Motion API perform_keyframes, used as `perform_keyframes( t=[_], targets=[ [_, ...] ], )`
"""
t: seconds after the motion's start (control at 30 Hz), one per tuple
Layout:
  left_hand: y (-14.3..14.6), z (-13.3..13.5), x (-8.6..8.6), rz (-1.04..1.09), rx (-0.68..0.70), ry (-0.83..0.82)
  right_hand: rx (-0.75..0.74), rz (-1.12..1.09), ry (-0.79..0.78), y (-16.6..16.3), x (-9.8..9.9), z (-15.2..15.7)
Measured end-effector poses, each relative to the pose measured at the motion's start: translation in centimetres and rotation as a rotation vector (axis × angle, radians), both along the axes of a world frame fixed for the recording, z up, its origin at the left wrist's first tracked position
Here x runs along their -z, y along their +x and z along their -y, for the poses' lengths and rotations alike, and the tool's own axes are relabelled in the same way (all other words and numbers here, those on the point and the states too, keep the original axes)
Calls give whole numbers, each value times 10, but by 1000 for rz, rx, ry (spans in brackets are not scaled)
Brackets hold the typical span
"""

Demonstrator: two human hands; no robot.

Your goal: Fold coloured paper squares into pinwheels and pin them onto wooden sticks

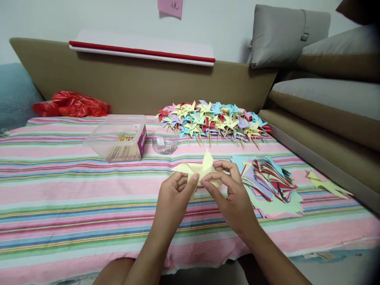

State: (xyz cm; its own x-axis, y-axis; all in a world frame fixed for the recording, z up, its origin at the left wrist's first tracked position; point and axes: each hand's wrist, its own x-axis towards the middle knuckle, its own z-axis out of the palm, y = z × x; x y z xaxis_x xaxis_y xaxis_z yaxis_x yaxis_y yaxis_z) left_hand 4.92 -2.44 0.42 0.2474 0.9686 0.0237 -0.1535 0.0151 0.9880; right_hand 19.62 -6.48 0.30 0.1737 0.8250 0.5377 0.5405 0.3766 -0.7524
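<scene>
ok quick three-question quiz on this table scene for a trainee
1. True or false: both hands hold the yellow paper.
2. Which lies nearest the right hand? A) clear box B) paper stack C) red bag
3. What fills the far middle of the striped cloth?

Key
1. True: the left hand and right hand pinch it together.
2. B
3. A pile of pinwheels on sticks.
</scene>
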Motion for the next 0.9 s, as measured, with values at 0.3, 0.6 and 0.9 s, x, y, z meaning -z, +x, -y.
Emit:
perform_keyframes(
  t=[0.3, 0.6, 0.9],
  targets=[
    [-1, 2, -3, 68, 48, -67, -43, -14, 10, 2, 1, 0],
    [-1, 2, -4, 52, 50, -51, -52, -29, 9, 0, -4, 1],
    [-2, 3, -5, 6, 56, -24, -89, -117, -65, 2, -1, -1]
  ],
)
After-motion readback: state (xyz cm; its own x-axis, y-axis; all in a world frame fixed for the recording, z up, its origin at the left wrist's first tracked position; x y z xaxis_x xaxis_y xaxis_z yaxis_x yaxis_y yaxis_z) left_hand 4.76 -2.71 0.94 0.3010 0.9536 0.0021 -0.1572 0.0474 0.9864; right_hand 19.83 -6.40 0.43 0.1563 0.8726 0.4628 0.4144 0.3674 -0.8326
